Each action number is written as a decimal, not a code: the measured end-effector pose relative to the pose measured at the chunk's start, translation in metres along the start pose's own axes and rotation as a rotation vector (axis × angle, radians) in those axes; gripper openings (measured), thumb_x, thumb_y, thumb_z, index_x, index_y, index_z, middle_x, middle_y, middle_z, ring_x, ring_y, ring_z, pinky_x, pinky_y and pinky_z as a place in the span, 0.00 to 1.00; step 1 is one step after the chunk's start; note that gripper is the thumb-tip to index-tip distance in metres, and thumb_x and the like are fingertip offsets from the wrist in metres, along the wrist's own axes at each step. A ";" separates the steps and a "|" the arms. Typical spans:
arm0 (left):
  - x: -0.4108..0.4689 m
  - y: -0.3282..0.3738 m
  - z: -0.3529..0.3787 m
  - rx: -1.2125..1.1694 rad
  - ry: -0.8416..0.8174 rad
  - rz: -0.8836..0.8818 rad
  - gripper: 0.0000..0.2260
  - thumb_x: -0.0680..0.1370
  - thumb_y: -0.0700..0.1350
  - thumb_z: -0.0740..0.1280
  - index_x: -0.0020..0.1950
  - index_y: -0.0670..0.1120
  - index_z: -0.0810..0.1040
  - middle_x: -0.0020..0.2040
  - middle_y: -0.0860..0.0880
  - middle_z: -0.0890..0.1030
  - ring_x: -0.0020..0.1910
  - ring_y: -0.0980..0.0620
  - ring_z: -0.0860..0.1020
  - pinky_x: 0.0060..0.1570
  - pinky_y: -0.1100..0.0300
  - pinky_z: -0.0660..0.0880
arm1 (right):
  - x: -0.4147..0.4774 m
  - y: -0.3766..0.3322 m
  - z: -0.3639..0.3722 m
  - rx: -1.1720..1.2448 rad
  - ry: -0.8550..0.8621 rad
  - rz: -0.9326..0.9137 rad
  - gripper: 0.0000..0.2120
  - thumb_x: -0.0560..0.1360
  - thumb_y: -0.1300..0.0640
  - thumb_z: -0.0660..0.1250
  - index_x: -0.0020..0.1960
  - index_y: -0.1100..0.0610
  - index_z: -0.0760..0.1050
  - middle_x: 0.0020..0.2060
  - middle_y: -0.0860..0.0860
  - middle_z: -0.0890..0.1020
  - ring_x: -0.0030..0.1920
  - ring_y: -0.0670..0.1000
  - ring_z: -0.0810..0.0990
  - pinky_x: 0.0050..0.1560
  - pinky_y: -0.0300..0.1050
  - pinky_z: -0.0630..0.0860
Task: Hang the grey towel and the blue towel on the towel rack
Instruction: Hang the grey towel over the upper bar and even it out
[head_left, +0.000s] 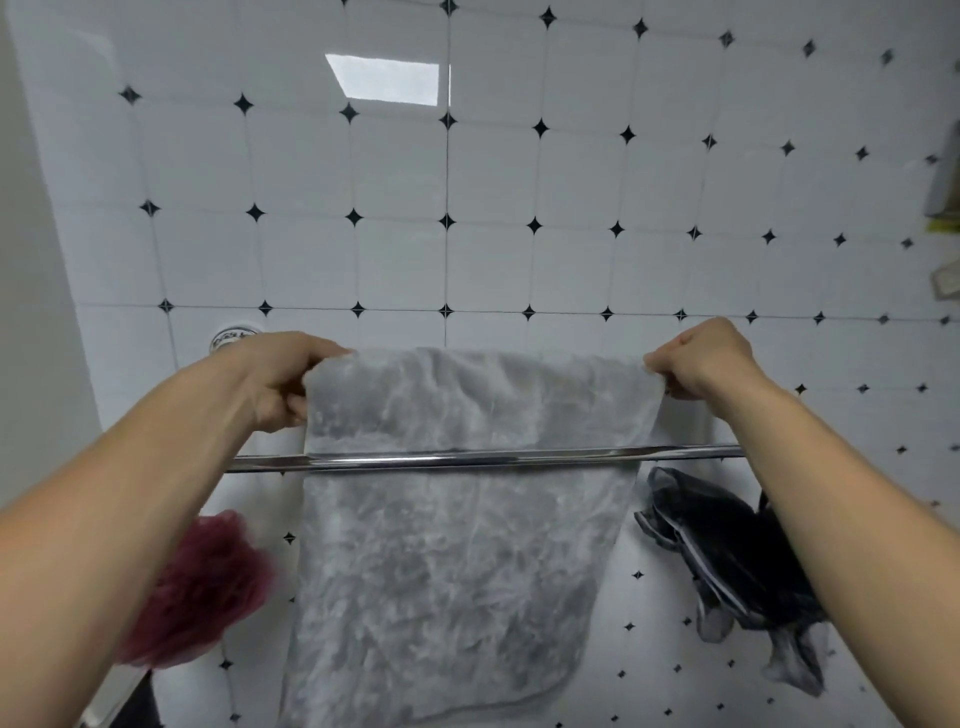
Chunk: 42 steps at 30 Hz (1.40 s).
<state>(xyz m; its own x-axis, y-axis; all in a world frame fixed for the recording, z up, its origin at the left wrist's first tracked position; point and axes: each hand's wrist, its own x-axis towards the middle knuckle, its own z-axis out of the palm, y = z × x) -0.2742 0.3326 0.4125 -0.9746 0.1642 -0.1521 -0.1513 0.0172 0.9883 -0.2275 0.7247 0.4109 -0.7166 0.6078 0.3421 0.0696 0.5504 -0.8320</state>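
Observation:
A fluffy grey towel (457, 561) hangs spread between my hands, behind the front chrome bar of the towel rack (467, 460), which crosses in front of it. My left hand (278, 382) pinches the towel's upper left corner. My right hand (701, 361) grips the upper right corner. The towel's top edge is stretched level above the bar, and its lower end hangs well below it. No blue towel is in view.
A dark red bath sponge (202, 587) hangs at the lower left under my left forearm. A black and grey mesh bag (737, 566) hangs at the right below the bar. A round chrome fitting (234, 338) sits on the tiled wall behind my left hand.

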 end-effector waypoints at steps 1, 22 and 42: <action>0.000 0.001 0.002 0.047 0.032 0.006 0.09 0.75 0.38 0.64 0.36 0.47 0.76 0.21 0.54 0.65 0.16 0.58 0.60 0.22 0.69 0.48 | -0.002 -0.003 0.000 -0.031 0.002 -0.005 0.07 0.66 0.63 0.74 0.41 0.67 0.82 0.37 0.63 0.85 0.40 0.64 0.85 0.51 0.60 0.81; -0.005 -0.011 0.001 1.095 0.660 0.356 0.21 0.78 0.54 0.59 0.42 0.38 0.81 0.44 0.36 0.83 0.48 0.36 0.79 0.52 0.44 0.76 | -0.010 0.020 -0.005 -0.002 -0.098 -0.001 0.10 0.68 0.54 0.74 0.43 0.58 0.77 0.40 0.61 0.84 0.38 0.58 0.84 0.34 0.42 0.71; -0.010 -0.023 -0.003 -0.001 0.365 0.291 0.08 0.72 0.35 0.72 0.36 0.45 0.77 0.23 0.53 0.79 0.24 0.57 0.76 0.30 0.63 0.75 | -0.005 0.038 0.008 -0.108 0.032 -0.136 0.12 0.63 0.53 0.74 0.37 0.63 0.81 0.38 0.61 0.84 0.43 0.60 0.82 0.50 0.57 0.80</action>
<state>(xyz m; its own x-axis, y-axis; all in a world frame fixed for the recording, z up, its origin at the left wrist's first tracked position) -0.2615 0.3276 0.3916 -0.9708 -0.1956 0.1386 0.1372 0.0208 0.9903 -0.2272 0.7377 0.3743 -0.7023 0.5406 0.4632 0.0491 0.6859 -0.7261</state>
